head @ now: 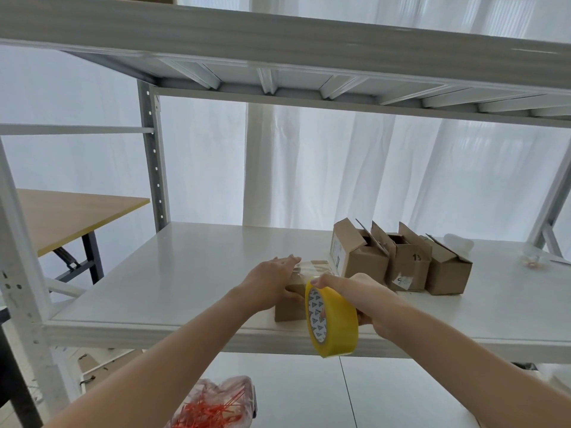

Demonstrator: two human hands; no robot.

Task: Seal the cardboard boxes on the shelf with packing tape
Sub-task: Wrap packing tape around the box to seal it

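A small closed cardboard box [289, 310] stands near the front edge of the white shelf [185, 273]. My left hand [272, 281] lies flat on its top with straight fingers, pressing down a strip of clear tape [309, 268]. My right hand [355, 291] grips a yellow roll of packing tape [332, 319] just right of the box, and the strip runs from the roll onto the box top. Three more cardboard boxes [398, 261] with their flaps open stand in a row behind and to the right.
A second shelf board [278, 32] hangs close overhead. A bag of red cable ties [213, 406] lies on the level below. Small clear items [531, 257] sit at the shelf's far right. A wooden table [71, 214] stands to the left, behind the upright.
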